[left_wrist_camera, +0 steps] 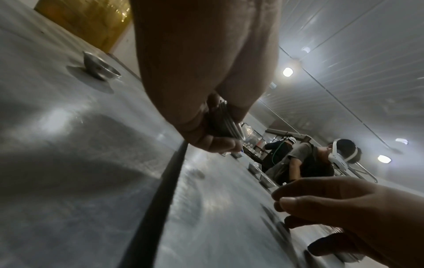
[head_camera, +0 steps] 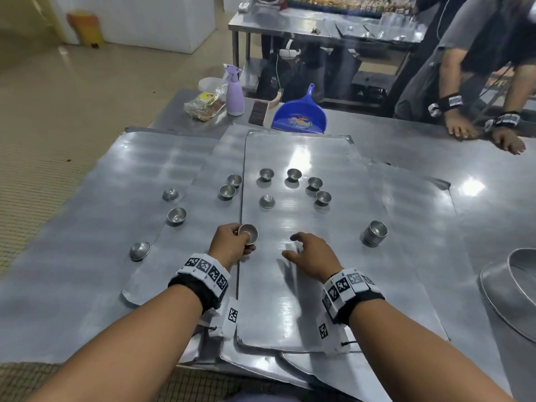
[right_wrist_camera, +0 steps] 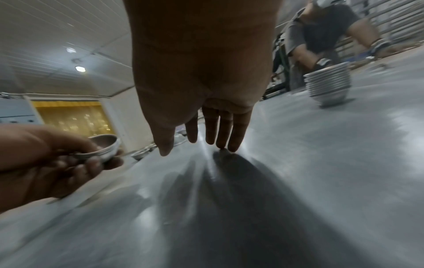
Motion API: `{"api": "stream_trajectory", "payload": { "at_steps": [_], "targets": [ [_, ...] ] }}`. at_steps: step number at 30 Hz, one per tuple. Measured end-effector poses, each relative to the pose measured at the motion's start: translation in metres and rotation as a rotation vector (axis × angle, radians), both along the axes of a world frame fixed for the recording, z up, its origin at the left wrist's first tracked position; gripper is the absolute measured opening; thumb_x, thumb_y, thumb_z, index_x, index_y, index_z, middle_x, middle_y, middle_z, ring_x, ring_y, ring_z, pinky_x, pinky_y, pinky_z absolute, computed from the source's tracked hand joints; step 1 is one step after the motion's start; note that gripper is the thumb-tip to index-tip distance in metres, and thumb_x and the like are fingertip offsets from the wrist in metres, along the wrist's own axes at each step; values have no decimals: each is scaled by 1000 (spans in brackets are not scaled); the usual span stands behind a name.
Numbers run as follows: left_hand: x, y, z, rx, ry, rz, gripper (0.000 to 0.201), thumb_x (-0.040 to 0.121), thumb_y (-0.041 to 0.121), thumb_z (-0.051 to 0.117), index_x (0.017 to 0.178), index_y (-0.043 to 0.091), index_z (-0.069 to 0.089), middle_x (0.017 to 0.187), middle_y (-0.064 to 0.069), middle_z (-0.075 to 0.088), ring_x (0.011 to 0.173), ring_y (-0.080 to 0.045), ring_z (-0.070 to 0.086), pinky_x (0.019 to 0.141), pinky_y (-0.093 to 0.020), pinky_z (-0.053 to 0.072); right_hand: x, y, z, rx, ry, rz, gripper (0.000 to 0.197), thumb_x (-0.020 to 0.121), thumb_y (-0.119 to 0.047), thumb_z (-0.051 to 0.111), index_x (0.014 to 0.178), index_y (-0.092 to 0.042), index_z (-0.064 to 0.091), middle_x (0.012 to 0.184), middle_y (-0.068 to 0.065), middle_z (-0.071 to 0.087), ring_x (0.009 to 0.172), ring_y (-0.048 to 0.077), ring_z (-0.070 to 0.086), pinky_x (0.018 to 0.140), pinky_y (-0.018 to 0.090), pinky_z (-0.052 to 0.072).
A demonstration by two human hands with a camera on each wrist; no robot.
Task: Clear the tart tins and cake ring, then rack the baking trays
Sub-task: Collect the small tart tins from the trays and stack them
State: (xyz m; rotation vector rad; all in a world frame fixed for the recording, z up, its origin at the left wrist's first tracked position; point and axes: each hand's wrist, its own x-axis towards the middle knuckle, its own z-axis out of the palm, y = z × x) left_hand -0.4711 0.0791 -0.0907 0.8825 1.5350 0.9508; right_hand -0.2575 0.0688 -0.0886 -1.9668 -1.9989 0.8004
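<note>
1. Head view. The left hand (head_camera: 232, 242) grips a small nested pile of tart tins (head_camera: 249, 233) just above the near edge of the top baking tray (head_camera: 298, 285); the right hand (head_camera: 310, 255) hovers empty, fingers relaxed, beside it. A finished stack of tins (head_camera: 375, 233) stands at the tray's right; about a dozen loose tins (head_camera: 293, 174) lie scattered over the overlapping trays, some inverted. The cake ring (head_camera: 513, 288) lies on the table at far right. Judgement: gathering is partly done; most tins, the ring and all racking remain

2. Left wrist view. The curled fingers (left_wrist_camera: 218, 143) clasp ribbed tin rims (left_wrist_camera: 227, 123), confirming several tins nested, a detail the head view leaves unclear. One upturned tin (left_wrist_camera: 101, 69) lies on the tray behind. The right hand's fingertips (left_wrist_camera: 298, 201) appear loosely bent, holding nothing

3. Right wrist view. The straight fingers (right_wrist_camera: 223, 130) reach down to the tray surface; contact cannot be told. Only here does the standing stack (right_wrist_camera: 328, 87) show many layered rims. The held tins (right_wrist_camera: 104, 147) appear at left, mouth up
</note>
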Motion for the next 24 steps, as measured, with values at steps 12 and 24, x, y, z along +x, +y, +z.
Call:
{"api": "stream_trajectory", "payload": {
  "at_steps": [12,24],
  "targets": [
    [11,14,-2,36,60,-147,26,88,-2,50,100,7,70,80,-15,71,62,-22,71,63,-39,57,39,48,21,10,-88,-108,48,91,-40,67,131,-14,62,134,8,63,120,26,59,98,36,45],
    [1,38,-2,-8,97,-106,23,87,1,51,97,8,71,71,-16,70,60,-23,67,54,-32,49,68,142,26,45,-117,-210,34,90,-29,63,118,-11,68,116,13,69,103,30,63,76,31,41]
  ]
}}
